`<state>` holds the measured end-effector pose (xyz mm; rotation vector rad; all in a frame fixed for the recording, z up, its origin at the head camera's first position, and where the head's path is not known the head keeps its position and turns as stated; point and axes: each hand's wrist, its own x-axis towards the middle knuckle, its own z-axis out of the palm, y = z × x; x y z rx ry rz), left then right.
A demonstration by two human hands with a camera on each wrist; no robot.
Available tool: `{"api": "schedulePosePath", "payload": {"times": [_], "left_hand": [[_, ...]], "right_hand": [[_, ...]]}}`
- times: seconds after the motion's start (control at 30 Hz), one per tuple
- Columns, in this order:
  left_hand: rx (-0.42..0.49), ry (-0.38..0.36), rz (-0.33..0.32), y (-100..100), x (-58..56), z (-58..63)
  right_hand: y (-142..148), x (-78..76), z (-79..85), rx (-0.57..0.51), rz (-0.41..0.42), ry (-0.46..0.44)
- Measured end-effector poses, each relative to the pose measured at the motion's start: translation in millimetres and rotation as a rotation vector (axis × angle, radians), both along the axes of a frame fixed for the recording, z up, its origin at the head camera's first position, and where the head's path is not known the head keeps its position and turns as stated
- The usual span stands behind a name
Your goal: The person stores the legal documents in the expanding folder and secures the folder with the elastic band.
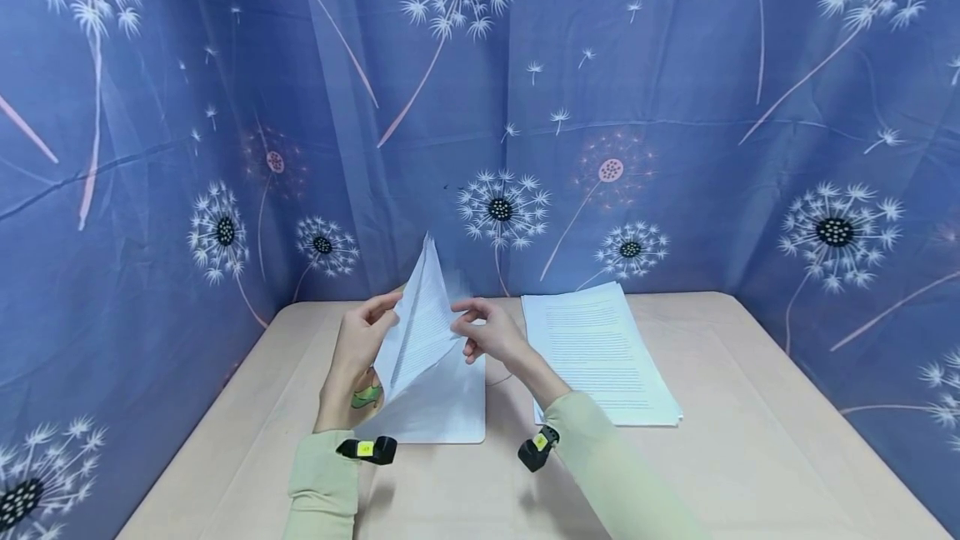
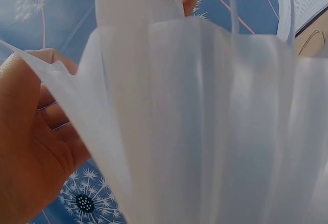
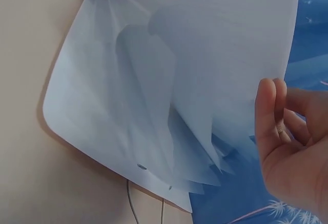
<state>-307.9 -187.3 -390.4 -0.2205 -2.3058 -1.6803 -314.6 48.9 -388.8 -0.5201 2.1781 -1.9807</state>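
A folder with translucent plastic sleeves (image 1: pixel 431 411) stands partly opened on the table, its pages raised to a peak and fanned out. Printed lines show on the upright page (image 1: pixel 433 319). My left hand (image 1: pixel 358 348) pinches the raised pages at their left edge; in the left wrist view the sleeves (image 2: pixel 174 116) spread in loose folds beside the palm. A green picture (image 1: pixel 366 394) shows by that wrist. My right hand (image 1: pixel 489 332) pinches at the pages' right edge with thumb and fingertips. In the right wrist view, several page corners (image 3: pixel 195 152) hang loose, blurred, near the right hand (image 3: pixel 292 137).
To the right lies a stack of printed paper (image 1: pixel 600 357), slightly uneven at its edges. A thin cord (image 3: pixel 130 198) runs from the folder's edge onto the table (image 1: pixel 750 440). Blue dandelion-print cloth (image 1: pixel 570 148) stands behind and at both sides.
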Motion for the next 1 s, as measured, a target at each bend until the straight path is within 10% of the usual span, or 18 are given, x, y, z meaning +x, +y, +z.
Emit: {"api": "schedulePosePath", "payload": {"times": [0.6,1.0], "left_hand": [[-0.003,0.022,-0.008,0,2.1,0.2],[0.039,0.038,-0.015,0,0.8,0.4]], "right_hand": [[-29,-5.7,-2.9,0.275,-0.008,0.029],[-31,1.0,-3.5,0.208,0.007,0.081]]}}
